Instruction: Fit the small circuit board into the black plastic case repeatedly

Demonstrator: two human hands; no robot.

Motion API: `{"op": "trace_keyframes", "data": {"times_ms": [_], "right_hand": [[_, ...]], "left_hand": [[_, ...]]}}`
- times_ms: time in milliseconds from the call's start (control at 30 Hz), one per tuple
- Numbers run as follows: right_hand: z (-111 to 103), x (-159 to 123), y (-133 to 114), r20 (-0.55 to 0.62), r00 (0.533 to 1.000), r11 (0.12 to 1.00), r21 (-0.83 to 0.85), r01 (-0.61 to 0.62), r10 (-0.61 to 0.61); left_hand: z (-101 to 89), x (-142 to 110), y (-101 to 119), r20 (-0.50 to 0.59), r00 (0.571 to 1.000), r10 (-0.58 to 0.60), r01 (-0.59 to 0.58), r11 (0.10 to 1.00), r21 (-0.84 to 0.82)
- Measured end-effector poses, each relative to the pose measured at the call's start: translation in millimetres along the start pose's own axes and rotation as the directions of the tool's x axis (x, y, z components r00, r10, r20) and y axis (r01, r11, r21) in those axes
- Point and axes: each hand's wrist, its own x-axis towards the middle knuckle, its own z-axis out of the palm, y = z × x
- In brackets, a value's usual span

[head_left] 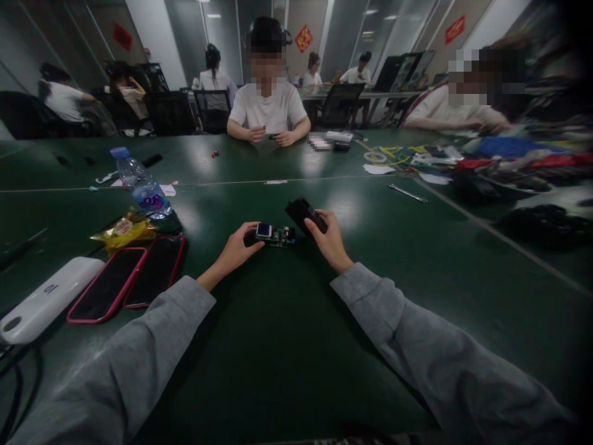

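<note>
My left hand [244, 242] grips a small green circuit board [280, 236] by its left end, thumb in front and fingers behind. A little square screen [264, 230] sits on the board near my fingers. In my right hand [330, 238] is a black plastic casing [303, 213], tilted up to the left and held between thumb and fingers. Casing and board are close together above the table; whether they touch I cannot tell. My right fingers are partly hidden behind the casing.
On the green table [259, 346], two red-edged phones [109, 284], a white device [50, 300], a yellow wrapper [125, 230] and a water bottle [143, 185] lie left. A wrench [407, 193] and tangled cables [393, 153] are right. A person [267, 105] sits opposite, hands holding small parts.
</note>
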Motion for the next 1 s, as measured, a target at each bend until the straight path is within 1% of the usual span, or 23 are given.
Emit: {"op": "trace_keyframes", "data": {"times_ms": [100,200,333,433,633,867,1000], "right_hand": [[-0.2,-0.4,-2.6,0.034,0.999,0.999,0.004,-0.034,0.034],[0.2,0.4,-2.8,0.042,0.997,0.997,0.012,-0.070,0.070],[-0.2,2.2,-0.8,0.049,0.989,0.989,0.049,-0.139,0.136],[-1.1,3.0,1.0,0.069,0.984,0.983,0.070,-0.167,0.163],[-0.9,2.9,1.7,0.061,0.987,0.986,0.067,-0.150,0.146],[-0.1,2.0,-2.2,0.075,0.986,0.984,0.089,-0.156,0.149],[0.1,2.1,-1.1,0.067,0.987,0.985,0.085,-0.150,0.145]], "left_hand": [[-1.1,-0.5,2.7,-0.001,1.000,-0.005,0.005,1.000,-0.017],[-3.3,-0.3,4.1,0.012,1.000,-0.018,0.019,0.998,-0.059],[-6.0,0.9,4.5,0.067,0.997,-0.023,0.027,0.998,-0.060],[-7.0,1.4,6.2,0.092,0.995,-0.037,0.042,0.997,-0.058],[-6.2,-0.1,11.8,0.088,0.995,-0.051,0.056,0.997,-0.049],[-4.5,-0.2,9.1,0.067,0.996,-0.066,0.069,0.997,-0.042],[-4.0,-0.1,10.0,0.065,0.997,-0.049,0.052,0.997,-0.055]]}}
